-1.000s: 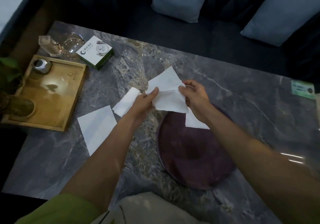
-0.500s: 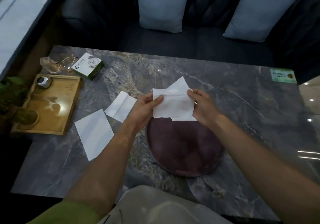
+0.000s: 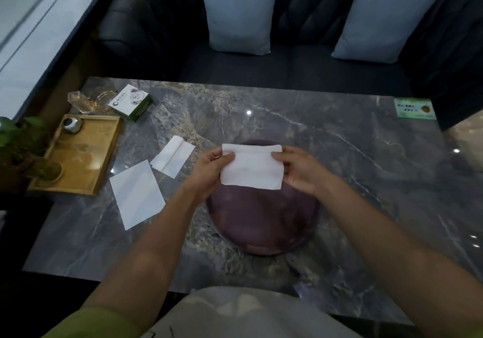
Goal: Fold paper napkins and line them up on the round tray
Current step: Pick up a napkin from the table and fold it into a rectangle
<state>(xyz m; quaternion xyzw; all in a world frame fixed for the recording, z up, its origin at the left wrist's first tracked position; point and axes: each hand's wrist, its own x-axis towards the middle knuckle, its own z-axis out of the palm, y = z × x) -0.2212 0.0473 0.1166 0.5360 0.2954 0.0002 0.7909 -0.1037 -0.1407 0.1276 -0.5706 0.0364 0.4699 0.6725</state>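
Napkin [image 3: 251, 166] now reads as a tidy folded rectangle held flat in the air over the far edge of the round tray [image 3: 262, 222]; half a second ago a loose corner stuck up above it, and a second ago it was a crumpled sheet. Left hand [image 3: 213, 171] pinches its left edge, thumb on top and fingers curled behind. Right hand [image 3: 298, 170] pinches the right edge the same way. The tray, dark purple, lies on the bench [image 3: 352, 170] under the hands, and seems bare, though the napkin hides its far rim.

Two more napkins lie on the grey marbled bench to the left: a small folded one [image 3: 173, 156] and a larger flat one [image 3: 137, 194], close together but not touching. Further left sit a wooden tray [image 3: 86, 160], a green and white box [image 3: 130, 102] and a leafy plant [image 3: 21, 139]. Beyond the bench a dark sofa [image 3: 300, 66] carries two pale cushions [image 3: 239, 15].
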